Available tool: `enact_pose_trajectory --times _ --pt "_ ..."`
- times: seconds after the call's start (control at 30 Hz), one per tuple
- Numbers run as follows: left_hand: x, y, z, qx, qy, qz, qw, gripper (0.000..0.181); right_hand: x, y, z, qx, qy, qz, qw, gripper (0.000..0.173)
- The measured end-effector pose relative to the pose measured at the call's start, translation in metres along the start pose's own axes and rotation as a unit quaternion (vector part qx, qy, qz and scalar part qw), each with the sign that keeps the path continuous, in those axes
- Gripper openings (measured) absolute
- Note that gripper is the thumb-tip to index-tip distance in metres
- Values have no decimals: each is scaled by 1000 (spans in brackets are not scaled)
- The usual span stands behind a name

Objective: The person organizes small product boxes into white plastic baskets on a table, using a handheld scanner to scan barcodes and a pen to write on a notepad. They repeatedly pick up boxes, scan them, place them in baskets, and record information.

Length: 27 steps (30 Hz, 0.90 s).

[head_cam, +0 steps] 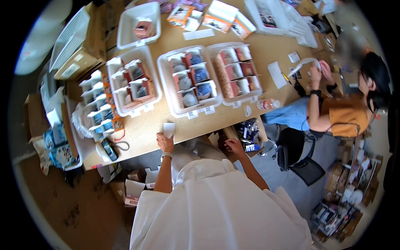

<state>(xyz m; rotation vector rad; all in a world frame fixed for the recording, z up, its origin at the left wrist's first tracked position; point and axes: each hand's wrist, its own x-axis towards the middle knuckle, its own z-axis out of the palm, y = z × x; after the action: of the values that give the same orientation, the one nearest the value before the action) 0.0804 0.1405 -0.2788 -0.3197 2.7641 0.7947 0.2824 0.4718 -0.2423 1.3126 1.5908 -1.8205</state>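
My left hand holds a small white card at the table's front edge. Below table level, my right hand hovers beside an open cardboard box of dark blue and silver packets; its fingers are partly curled and I see nothing in them. On the table, three white plastic baskets hold open-topped small boxes with wrapped items inside. At the left stand orange and blue boxes with open tops. Near them lies a dark handheld device with a wrist strap.
A person in an orange top sits at the right, both hands on a white strip. A bottle lies near the front edge. Another white basket and orange-white boxes are at the back. A black chair stands right of me.
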Motion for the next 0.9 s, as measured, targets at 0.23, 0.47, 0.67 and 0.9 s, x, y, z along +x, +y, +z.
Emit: enact_pose_trajectory --times 0.23,0.47,0.67,0.9 --pt "7 -3 0 -135 -83 51 986 36 11 14 -77 124 161 -121 972 14" --pt "9 4 -23 -93 -182 50 978 20 59 -69 -227 36 430 -272 860 12" --pt "23 14 -24 -19 -221 68 973 20 140 -162 -302 -188 458 -336 802 13" --pt "10 15 -9 -38 -195 65 978 16 239 -248 -347 -346 390 -336 784 22"
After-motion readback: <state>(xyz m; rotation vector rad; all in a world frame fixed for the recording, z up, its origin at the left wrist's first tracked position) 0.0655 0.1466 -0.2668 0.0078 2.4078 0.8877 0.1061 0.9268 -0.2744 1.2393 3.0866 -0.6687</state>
